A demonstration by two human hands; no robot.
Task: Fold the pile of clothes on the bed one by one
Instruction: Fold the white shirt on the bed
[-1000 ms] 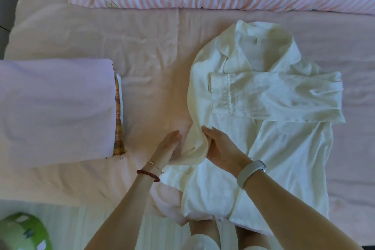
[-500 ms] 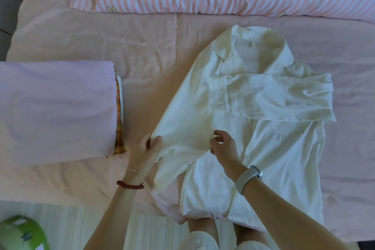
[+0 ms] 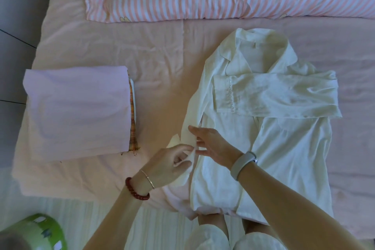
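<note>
The left hand (image 3: pixel 172 161) pinches the sleeve (image 3: pixel 187 140) of the white shirt (image 3: pixel 284 148); the right hand (image 3: pixel 211 144), fingers spread, touches the same sleeve. The shirt lies near the bed's (image 3: pixel 162 71) front edge.

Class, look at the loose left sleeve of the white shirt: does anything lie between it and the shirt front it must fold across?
Only the right hand rests on the white shirt there; the left hand pinches the loose sleeve. Nothing else visible blocks it.
</note>
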